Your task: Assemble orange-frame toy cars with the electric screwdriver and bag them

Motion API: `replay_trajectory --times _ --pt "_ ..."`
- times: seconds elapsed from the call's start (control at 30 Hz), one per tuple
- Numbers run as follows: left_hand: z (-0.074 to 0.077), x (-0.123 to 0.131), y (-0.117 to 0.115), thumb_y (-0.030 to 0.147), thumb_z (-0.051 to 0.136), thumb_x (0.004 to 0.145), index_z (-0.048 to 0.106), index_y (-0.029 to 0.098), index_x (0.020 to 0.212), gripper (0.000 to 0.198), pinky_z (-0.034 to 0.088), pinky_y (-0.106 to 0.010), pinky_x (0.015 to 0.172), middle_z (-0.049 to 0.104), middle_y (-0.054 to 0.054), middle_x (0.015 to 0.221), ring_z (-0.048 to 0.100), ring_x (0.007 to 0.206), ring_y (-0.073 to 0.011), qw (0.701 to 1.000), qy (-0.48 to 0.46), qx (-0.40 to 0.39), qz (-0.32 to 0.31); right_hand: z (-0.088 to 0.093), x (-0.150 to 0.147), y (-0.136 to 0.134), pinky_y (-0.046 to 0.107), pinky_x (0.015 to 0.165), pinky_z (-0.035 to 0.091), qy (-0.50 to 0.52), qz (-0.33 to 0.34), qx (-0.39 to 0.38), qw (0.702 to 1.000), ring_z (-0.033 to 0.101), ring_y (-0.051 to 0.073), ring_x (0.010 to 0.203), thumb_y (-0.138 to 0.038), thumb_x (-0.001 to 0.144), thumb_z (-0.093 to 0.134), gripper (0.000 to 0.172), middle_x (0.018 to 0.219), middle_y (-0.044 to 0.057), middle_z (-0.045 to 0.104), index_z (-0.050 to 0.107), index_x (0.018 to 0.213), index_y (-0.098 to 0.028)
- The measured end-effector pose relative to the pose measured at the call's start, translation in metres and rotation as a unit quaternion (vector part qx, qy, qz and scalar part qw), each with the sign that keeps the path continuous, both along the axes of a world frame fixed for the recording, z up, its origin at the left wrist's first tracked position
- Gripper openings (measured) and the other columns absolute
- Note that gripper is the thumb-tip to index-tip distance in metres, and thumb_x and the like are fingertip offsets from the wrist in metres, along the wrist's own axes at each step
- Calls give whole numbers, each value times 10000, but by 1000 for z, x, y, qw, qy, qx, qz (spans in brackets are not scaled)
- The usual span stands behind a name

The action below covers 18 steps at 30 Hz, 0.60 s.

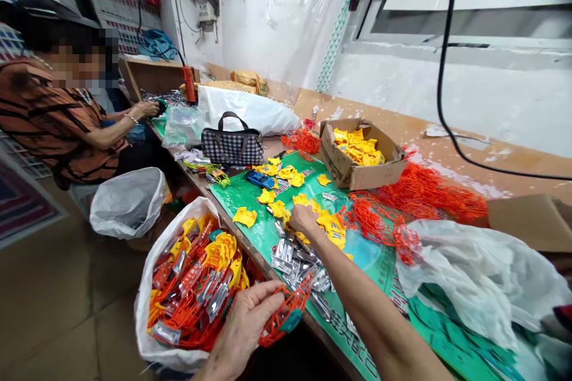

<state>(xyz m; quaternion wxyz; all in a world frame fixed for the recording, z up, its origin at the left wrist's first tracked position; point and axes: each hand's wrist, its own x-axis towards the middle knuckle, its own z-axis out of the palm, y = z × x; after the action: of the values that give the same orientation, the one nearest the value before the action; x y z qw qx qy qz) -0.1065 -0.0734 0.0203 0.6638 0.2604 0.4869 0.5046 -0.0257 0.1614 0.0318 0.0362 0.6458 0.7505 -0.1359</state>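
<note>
Cardboard box [336, 162] on the tabletop [273, 146] contains a heap of yellow pieces [357, 147]. White sack [145, 309] beside the edge is full of red-orange nets [192, 303], yellow parts [221, 250] and silver packets [166, 332]. With my left hand [243, 321], just next to this sack, I pinch an orange net [273, 328] with green tab [292, 320] between thumb and fingers. My right hand [304, 218] is among loose yellow pieces [331, 226]; its fingers are bent down, but I cannot tell whether they grip one.
</note>
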Motion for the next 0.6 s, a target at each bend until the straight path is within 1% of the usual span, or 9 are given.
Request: replay_trajectory --times 0.1,0.17,0.23,0.33,0.43,0.5,0.6 --pt "1 3 -1 434 776 691 719 152 997 420 493 -255 617 743 -42 735 658 627 -172 1000 -3 -6 -5 -6 2 5 432 873 531 42 -32 -29 998 613 220 1047 -340 911 580 348 1224 92 590 559 1212 -165" --pt "3 5 -3 428 776 692 715 145 966 398 484 -245 605 738 -45 728 647 613 -160 1000 -18 -9 -17 -8 5 7 424 868 533 79 -45 -45 995 614 218 1045 -339 910 582 342 1221 89 592 563 1208 -171" --pt "5 7 -5 421 769 703 714 141 905 350 475 -233 597 730 -43 714 641 609 -150 999 -32 -9 -26 -9 10 6 421 866 534 124 -48 -53 990 615 216 1041 -337 909 583 339 1218 88 594 564 1205 -172" --pt "7 8 -6 405 773 706 708 134 811 298 460 -212 566 711 -31 678 613 569 -123 999 -37 -5 -17 -8 22 1 423 860 537 215 -35 -47 975 617 220 1034 -341 909 582 343 1216 86 595 567 1202 -163" --pt "8 9 -3 379 781 709 707 132 804 275 475 -215 585 718 -38 695 624 588 -123 998 -59 0 -16 -2 38 -11 414 845 542 323 -16 -30 946 622 213 1016 -338 908 583 337 1205 86 601 571 1193 -158" --pt "8 11 0 354 781 717 704 131 812 254 492 -227 618 729 -52 722 641 614 -132 997 -78 1 -23 8 52 -23 404 832 543 392 -7 -15 920 627 200 991 -333 911 580 313 1171 83 614 579 1166 -152" --pt "10 14 5 308 771 734 704 124 843 224 504 -242 642 737 -72 764 650 637 -140 994 -98 7 -45 27 82 -51 328 769 522 482 1 -4 876 626 156 872 -325 888 595 245 1021 51 660 636 1060 -156"
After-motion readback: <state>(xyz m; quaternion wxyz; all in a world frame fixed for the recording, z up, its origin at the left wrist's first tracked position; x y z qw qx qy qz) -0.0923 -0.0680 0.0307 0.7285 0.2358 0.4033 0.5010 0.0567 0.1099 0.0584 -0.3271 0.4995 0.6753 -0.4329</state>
